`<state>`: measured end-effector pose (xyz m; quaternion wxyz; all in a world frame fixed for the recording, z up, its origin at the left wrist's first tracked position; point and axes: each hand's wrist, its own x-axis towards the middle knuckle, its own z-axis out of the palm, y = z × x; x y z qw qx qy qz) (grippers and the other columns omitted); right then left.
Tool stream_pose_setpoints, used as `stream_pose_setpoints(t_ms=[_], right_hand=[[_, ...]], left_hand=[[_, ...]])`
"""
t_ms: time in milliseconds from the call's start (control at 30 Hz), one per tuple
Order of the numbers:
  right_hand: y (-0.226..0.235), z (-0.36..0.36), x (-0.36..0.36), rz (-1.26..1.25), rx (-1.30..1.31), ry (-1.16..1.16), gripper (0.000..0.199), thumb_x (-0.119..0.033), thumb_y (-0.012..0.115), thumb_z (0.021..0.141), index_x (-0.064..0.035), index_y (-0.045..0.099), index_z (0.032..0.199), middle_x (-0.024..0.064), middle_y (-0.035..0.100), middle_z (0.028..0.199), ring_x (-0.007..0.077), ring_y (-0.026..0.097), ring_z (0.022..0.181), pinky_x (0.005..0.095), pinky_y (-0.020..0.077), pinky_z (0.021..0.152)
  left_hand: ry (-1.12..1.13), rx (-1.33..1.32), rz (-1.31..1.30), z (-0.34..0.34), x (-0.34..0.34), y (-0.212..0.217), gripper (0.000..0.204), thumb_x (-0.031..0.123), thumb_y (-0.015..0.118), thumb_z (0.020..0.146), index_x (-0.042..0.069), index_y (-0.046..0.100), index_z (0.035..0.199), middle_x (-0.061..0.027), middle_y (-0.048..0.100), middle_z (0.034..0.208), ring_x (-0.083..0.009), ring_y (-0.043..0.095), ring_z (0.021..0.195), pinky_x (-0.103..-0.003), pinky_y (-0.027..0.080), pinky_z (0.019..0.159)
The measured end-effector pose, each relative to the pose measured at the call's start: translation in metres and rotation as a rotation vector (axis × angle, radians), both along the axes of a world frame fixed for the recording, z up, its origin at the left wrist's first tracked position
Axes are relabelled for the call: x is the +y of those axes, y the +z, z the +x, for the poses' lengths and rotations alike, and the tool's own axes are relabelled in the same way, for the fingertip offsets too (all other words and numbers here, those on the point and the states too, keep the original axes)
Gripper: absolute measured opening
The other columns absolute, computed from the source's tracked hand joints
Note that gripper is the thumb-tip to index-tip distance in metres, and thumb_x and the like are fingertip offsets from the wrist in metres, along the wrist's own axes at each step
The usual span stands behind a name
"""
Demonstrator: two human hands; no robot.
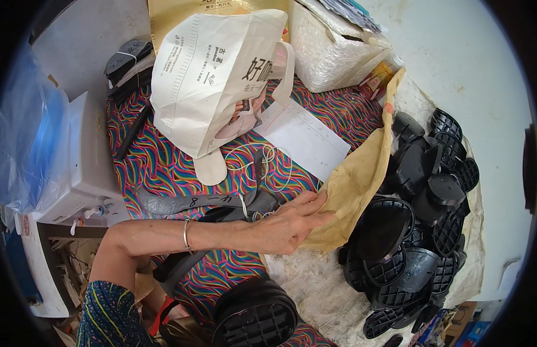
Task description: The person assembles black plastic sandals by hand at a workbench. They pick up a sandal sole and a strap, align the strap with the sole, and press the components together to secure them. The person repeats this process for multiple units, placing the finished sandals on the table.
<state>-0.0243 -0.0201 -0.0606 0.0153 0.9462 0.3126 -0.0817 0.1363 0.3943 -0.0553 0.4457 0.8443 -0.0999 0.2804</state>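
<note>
My left hand (303, 222), with a metal bangle at its wrist, reaches in from the lower left. Its fingers are closed at the near edge of a creased tan paper sheet (352, 188), which stands partly raised. To the right of this sheet lies a heap of black moulded heel-like pieces (419, 231), several showing gridded undersides. Under my forearm are dark strips, among them a grey strip (182, 202) with markings, and a pale cord (274, 159) lies loosely coiled beyond. Another black gridded piece (254, 321) is near the lower edge. My right hand is not in view.
A white paper bag (193, 87) stands on the wavy-patterned cloth beside a written sheet (306, 139). Behind are a foam-wrapped box (338, 58) and a small bottle (381, 78). At left are a white appliance with taps (86, 168) and clear-blue plastic (34, 133).
</note>
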Motion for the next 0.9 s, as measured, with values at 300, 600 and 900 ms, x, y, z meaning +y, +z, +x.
stream_pose_setpoints(t_ms=[300, 600, 900], right_hand=[[0.024, -0.008, -0.005, 0.064, 0.061, -0.051, 0.06, -0.033, 0.073, 0.076, -0.0091, 0.052, 0.127, 0.0152, 0.059, 0.11, 0.0369, 0.056, 0.1, 0.049, 0.045, 0.086], [0.056, -0.002, 0.01, 0.278, 0.028, 0.059, 0.043, -0.023, 0.066, 0.084, 0.001, 0.054, 0.118, 0.0205, 0.054, 0.095, 0.0375, 0.053, 0.082, 0.0519, 0.0444, 0.078], [0.057, 0.005, 0.005, 0.488, -0.056, 0.106, 0.045, -0.014, 0.068, 0.079, 0.0042, 0.053, 0.116, 0.0209, 0.056, 0.093, 0.0362, 0.055, 0.085, 0.0453, 0.0443, 0.076]], left_hand=[[0.034, -0.015, 0.143, -0.002, 0.0, 0.007, 0.069, -0.005, 0.06, 0.068, -0.001, 0.048, 0.135, -0.035, 0.038, 0.138, -0.0451, 0.044, 0.116, -0.048, 0.04, 0.099], [0.13, 0.04, 0.024, -0.002, 0.005, 0.007, 0.073, 0.001, 0.068, 0.068, 0.001, 0.047, 0.138, -0.0272, 0.049, 0.135, -0.0417, 0.05, 0.121, -0.044, 0.04, 0.103], [0.235, -0.004, -0.365, -0.045, 0.025, 0.097, 0.056, -0.002, 0.067, 0.083, 0.002, 0.051, 0.137, -0.0095, 0.056, 0.135, -0.0185, 0.051, 0.125, -0.034, 0.041, 0.106]])
